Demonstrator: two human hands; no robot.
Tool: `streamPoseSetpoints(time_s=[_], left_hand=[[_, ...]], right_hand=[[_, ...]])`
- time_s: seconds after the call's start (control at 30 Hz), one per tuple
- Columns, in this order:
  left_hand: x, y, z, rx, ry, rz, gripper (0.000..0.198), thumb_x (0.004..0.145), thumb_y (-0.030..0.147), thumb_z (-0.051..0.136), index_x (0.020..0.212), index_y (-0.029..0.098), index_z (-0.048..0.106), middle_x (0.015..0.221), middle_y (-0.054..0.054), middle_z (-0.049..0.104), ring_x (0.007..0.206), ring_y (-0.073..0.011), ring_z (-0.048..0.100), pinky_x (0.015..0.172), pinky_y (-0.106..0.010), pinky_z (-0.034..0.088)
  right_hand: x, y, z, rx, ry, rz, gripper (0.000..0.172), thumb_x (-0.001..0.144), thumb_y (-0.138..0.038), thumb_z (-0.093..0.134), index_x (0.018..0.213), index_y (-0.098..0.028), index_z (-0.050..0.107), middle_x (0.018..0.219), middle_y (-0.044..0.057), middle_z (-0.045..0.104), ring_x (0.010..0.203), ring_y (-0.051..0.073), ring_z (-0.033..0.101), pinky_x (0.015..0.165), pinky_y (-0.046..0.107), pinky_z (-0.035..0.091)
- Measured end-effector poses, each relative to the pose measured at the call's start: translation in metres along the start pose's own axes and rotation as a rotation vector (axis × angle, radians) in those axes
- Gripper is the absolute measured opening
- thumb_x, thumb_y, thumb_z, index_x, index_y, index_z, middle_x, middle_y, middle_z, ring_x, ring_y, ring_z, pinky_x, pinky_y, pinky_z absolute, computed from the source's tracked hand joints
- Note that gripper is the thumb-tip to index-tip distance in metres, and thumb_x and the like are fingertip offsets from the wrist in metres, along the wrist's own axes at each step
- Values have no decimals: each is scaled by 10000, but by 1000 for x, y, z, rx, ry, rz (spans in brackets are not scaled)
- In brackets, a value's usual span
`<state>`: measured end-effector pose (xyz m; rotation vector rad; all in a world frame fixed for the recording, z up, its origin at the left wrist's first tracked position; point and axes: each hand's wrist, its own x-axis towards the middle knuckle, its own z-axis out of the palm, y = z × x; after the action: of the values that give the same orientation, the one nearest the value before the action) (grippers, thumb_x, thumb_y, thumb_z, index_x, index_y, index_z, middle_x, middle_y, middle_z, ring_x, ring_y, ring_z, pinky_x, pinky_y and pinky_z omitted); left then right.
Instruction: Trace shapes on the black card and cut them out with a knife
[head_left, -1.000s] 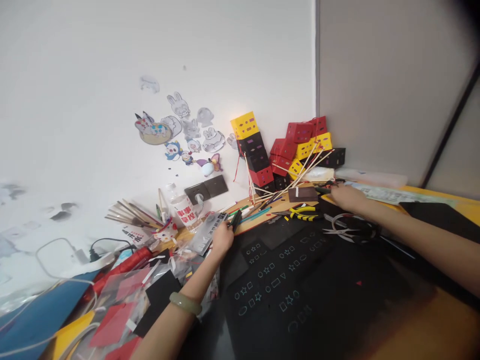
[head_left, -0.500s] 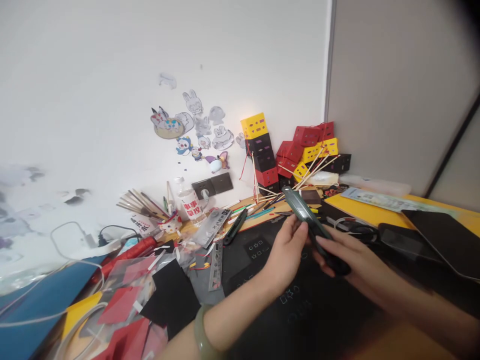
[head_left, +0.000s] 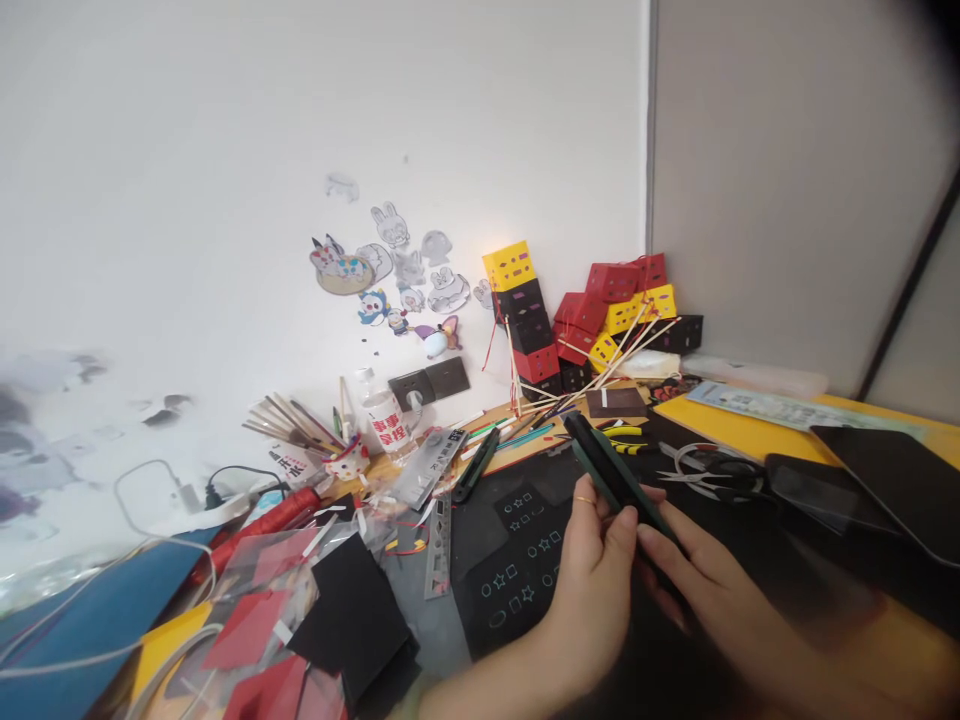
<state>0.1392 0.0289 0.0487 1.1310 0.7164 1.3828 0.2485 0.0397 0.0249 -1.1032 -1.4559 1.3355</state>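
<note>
Both hands are on a dark green utility knife, which points up and away from me over the black sheet. My left hand closes on its left side, thumb lying along the body. From the right, my right hand grips the lower part, and its fingers hide that end. No bare blade can be made out. Beneath my hands lies black paper with small circles, stars and squares drawn in outline. A second green utility knife rests on the table beyond it, near a clear stencil ruler.
Scissors and yellow-handled pliers lie to the right, near a black tablet-like slab. Stacked paper boxes and thin sticks stand by the wall. Leftward are a bottle, a brush cup and black paper pieces.
The utility knife has been turned in my hands, showing its dark slotted side instead of the shiny one. Both hands sit slightly lower in view, and the camera has shifted a little.
</note>
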Motion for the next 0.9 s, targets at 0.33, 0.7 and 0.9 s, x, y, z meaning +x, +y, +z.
streamPoseSetpoints(time_s=[0.33,0.7,0.9], left_hand=[[-4,0,0,1,64,11,352,832,378,555,1131,193,525,1188,-61,570,1196,-213,459,1018,-309,371],[-6,-3,-4,90,58,15,299,903,246,421,1192,184,468,1201,-52,558,1254,-144,385,995,-205,355],[-6,-4,-4,138,48,38,292,913,244,390,1185,171,466,1210,-62,550,1196,-139,446,996,-211,351]], right_hand=[[2,9,7,41,19,-1,534,812,-571,434,1227,-241,377,561,-74,432,439,97,389,380,200,319],[0,12,11,56,46,12,535,807,-565,449,1242,-257,405,594,-58,463,469,95,395,382,182,323],[0,7,12,109,60,18,522,782,-566,487,1207,-264,472,568,-54,456,490,112,446,414,185,401]])
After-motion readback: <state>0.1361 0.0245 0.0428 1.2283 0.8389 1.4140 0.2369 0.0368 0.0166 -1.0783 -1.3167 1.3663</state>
